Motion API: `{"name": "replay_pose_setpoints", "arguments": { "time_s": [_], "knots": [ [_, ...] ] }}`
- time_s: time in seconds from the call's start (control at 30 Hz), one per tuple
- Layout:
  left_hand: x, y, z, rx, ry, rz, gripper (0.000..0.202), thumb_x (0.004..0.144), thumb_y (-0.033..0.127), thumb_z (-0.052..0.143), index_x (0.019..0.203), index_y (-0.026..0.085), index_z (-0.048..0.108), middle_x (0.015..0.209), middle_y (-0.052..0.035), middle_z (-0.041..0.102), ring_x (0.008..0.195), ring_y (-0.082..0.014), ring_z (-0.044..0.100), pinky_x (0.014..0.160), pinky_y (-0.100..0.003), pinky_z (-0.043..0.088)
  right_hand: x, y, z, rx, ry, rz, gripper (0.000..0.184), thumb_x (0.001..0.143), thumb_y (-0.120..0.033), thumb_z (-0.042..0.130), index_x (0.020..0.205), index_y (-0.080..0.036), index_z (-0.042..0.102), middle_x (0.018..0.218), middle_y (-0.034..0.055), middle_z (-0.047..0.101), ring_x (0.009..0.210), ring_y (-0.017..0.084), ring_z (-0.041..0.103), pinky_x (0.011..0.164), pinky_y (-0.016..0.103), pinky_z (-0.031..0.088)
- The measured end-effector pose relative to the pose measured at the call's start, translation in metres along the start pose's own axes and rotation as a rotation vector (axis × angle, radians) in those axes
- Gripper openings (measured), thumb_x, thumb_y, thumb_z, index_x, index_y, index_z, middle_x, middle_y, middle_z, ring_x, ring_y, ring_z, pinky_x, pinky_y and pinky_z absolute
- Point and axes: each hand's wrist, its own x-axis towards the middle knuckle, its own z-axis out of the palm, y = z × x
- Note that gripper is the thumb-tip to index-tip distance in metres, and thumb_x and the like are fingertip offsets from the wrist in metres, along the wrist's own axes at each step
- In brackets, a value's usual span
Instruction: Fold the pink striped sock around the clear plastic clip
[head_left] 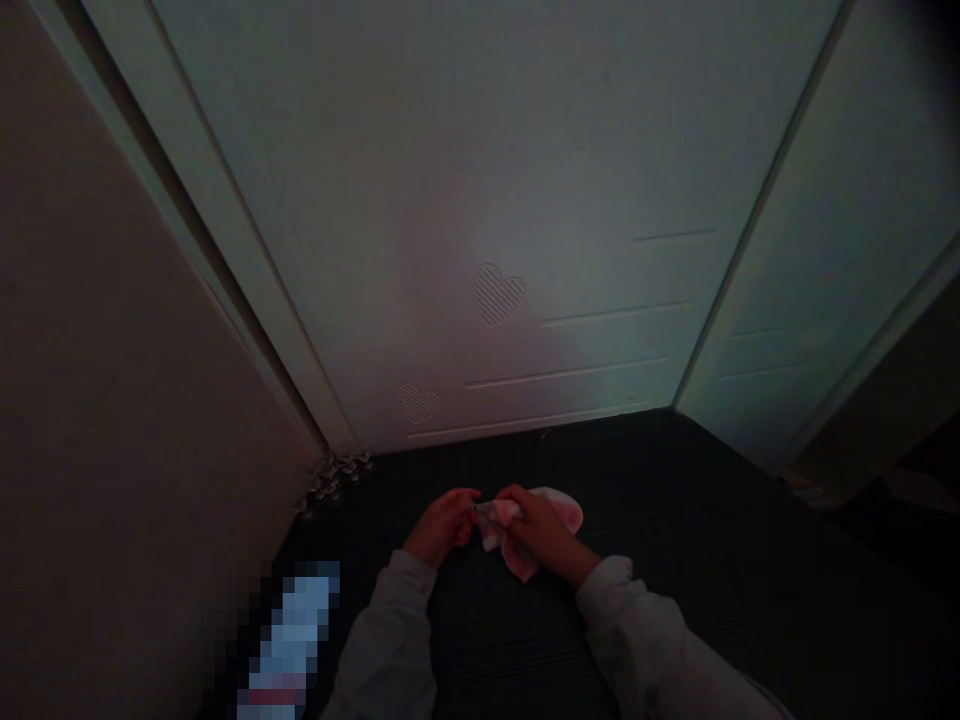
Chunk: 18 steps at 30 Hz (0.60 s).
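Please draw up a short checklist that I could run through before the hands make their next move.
1. Right hand has hold of the pink and white cloth: ok, its fingers close over it.
2. Left hand is up at the cloth: ok, its fingertips are at the cloth's left end.
3. What the left fingertips pinch: cannot tell, too small and dim.
4. Cloth lies flat: not ok, it is bunched around the right hand.
5. Small shiny pieces are apart from the hands: ok, they lie beyond the left hand, in the corner by the white panel.
6. Light is good: not ok, the scene is dark.
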Motion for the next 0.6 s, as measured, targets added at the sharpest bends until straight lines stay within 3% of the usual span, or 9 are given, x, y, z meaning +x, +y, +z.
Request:
{"name": "replay_pose_setpoints", "arguments": {
  "time_s": [0.27, 0.6],
  "knots": [
    [-0.0001, -0.0008, -0.0024, -0.024, -0.044, 0.028, 0.041, 0.061, 0.036, 0.069, 0.094, 0.014, 0.056, 0.073, -0.0023, 0.059, 0.044, -0.0043, 0.042, 0.044, -0.021, 0.028, 0.0000, 0.0026, -0.0012, -0.025, -0.018, -0.028, 0.019, 0.074, -0.012, 0.041, 0.086, -0.017, 0.056, 0.078, 0.0023, 0.061, 0.072, 0.016, 0.055, 0.063, 0.025, 0.037],
    [-0.0005, -0.0001, -0.0005, -0.031, -0.044, 0.016, 0.040, 0.061, 0.037, 0.069, 0.092, 0.015, 0.056, 0.069, -0.0006, 0.058, 0.043, -0.0051, 0.045, 0.044, -0.021, 0.028, 0.0003, 0.0050, 0.0003, -0.018, -0.030, -0.024, 0.017, 0.070, -0.008, 0.041, 0.077, -0.018, 0.053, 0.071, 0.0001, 0.059, 0.067, 0.014, 0.054, 0.059, 0.023, 0.035]
  ]
}}
